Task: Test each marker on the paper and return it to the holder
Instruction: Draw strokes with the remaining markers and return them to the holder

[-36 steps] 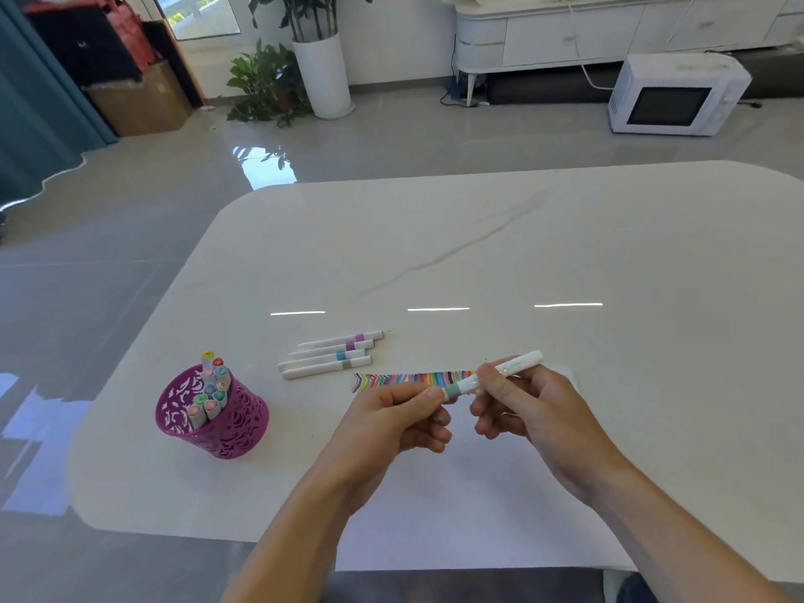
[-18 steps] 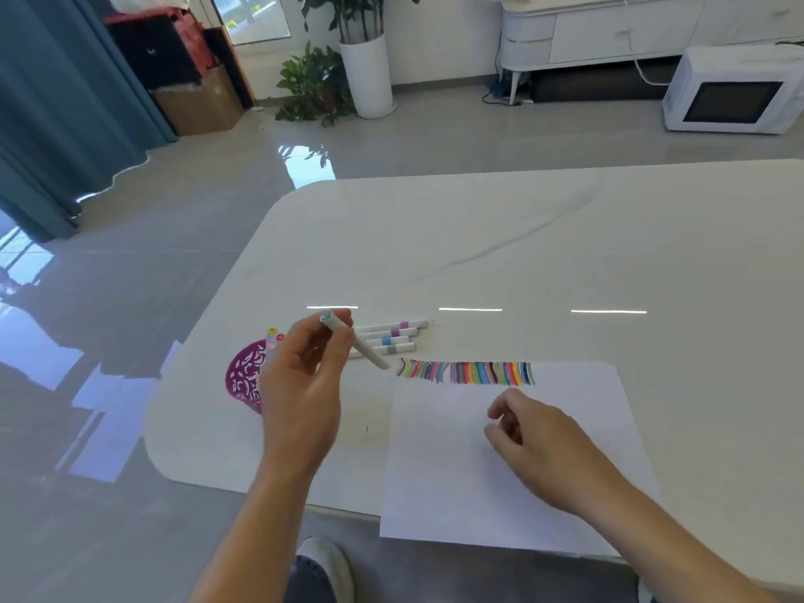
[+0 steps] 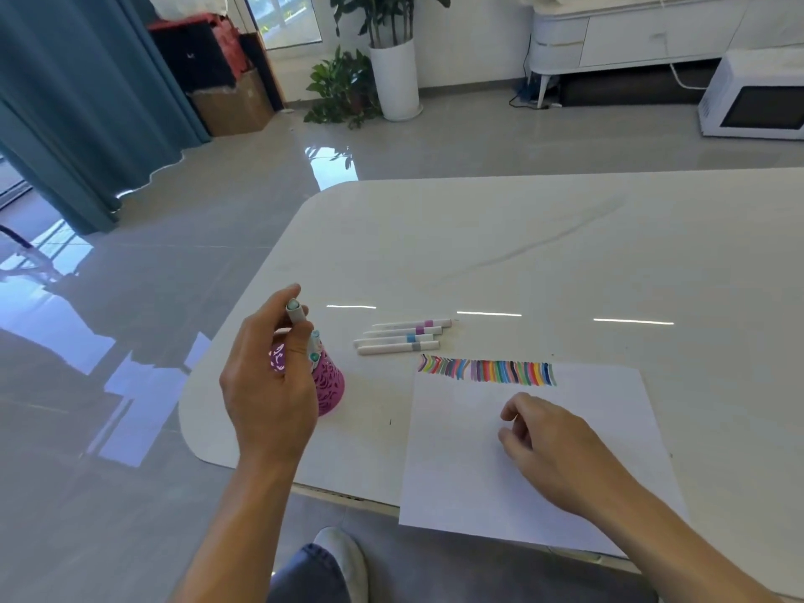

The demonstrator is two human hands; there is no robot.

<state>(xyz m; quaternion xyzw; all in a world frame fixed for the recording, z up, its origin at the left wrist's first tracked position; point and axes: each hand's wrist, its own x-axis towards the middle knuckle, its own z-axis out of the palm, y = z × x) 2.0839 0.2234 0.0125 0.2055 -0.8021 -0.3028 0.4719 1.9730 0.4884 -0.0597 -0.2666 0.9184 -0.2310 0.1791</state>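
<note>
A: What is being shown as the largest thing beneath the hands?
B: A white table [image 3: 565, 254] is being shown, spreading far ahead of both hands. A sheet of paper [image 3: 452, 472] is being carried on it, directly under the right hand [image 3: 552, 446], with its near edge overhanging the table's edge.

A: How is the right hand being held?
B: It is being kept loose above the paper, fingers softly curled and nothing being grasped. Whether the sheet is being touched cannot be told.

A: And the left hand [image 3: 269, 385]?
B: It is being raised well apart to the left of the right hand, and a marker is being gripped in it.

A: Where is the holder being seen?
B: The magenta holder [image 3: 329, 385] is being half hidden behind the left hand. Stored markers [image 3: 314, 341] are being glimpsed just beside the fingers.

A: What is being seen ahead of the right hand?
B: A row of coloured strokes [image 3: 487, 371] is being shown along the paper's far edge. Four loose markers [image 3: 402, 337] are being seen lying side by side just past it, to the right of the left hand.

A: And the gripped marker [image 3: 296, 313]?
B: It is being pinched between thumb and fingers, teal cap upward, its lower end being hidden by the fingers.
</note>
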